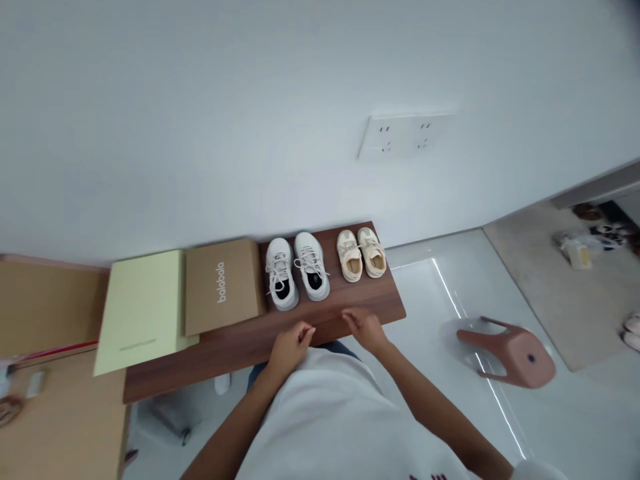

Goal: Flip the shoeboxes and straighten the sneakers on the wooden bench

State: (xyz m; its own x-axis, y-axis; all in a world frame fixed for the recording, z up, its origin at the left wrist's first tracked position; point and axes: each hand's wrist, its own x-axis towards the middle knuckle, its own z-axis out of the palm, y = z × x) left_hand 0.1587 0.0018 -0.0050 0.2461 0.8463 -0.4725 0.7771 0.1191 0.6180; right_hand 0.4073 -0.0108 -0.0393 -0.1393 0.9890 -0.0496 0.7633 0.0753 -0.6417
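Note:
Over the front edge of a brown wooden bench top, my left hand is loosely curled with nothing visible in it. To its right, my right hand also hovers near the front edge, empty, its fingers bent and a little apart. Behind my left hand stands a pair of white lace-up sneakers, the left shoe and the right shoe, with black insoles showing. Farther right sit two smaller cream shoes, one beside the other, toes toward the wall. Neither hand touches any shoe.
A brown "balabala" shoebox and a pale yellow-green box stand left of the sneakers. An open cardboard carton is at far left. A pink stool lies on the floor at right. A socket plate is on the wall.

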